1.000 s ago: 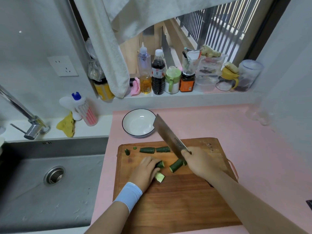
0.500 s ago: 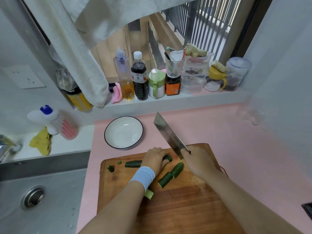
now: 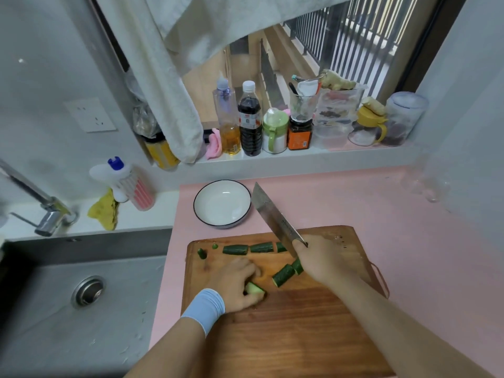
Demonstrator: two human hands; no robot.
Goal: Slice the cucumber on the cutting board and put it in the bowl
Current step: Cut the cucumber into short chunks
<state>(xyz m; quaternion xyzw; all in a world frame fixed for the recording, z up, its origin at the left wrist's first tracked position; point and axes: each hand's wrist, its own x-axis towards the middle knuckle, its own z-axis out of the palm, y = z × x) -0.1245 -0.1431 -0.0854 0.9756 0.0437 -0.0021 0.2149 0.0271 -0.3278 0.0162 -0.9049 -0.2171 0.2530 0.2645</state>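
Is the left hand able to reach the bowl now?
Likely yes. The left hand holds a cucumber piece; only cut pieces lie before the bowl, and the knife is off to the right.

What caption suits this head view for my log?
Right hand holds a cleaver over the cutting board; left hand holds a cucumber piece among cut chunks; bowl empty.

Left hand [image 3: 236, 285] grips a cucumber piece [image 3: 255, 288] on the cutting board [image 3: 294, 328]; right hand [image 3: 324, 259] holds the cleaver [image 3: 272, 216].
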